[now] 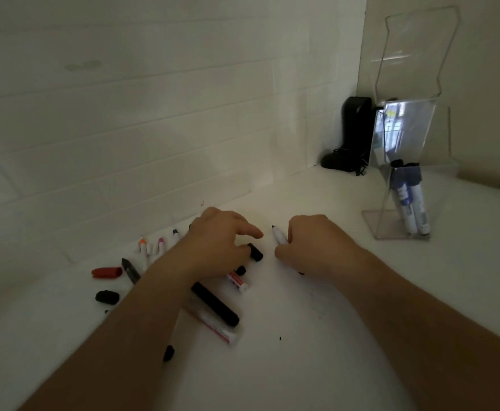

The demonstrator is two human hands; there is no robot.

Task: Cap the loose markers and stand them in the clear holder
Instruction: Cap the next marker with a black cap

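Observation:
My right hand (311,244) grips an uncapped marker (279,234), its dark tip pointing up and away. My left hand (217,246) pinches a black cap (255,252) just left of that marker. Under and around my left forearm lie several loose markers: a black one (214,304), two white ones (238,282) (217,327), a dark one (130,270) and small coloured-tip ones (154,246). A red cap (106,272) and a black cap (107,297) lie at the left. The clear holder (391,226) stands at the right with capped markers (409,203) upright in it.
The white counter (317,321) meets a white tiled wall (124,129) behind. A black device (352,137) with a cable stands in the back corner, left of the holder. Another small black cap (168,353) lies near my left forearm.

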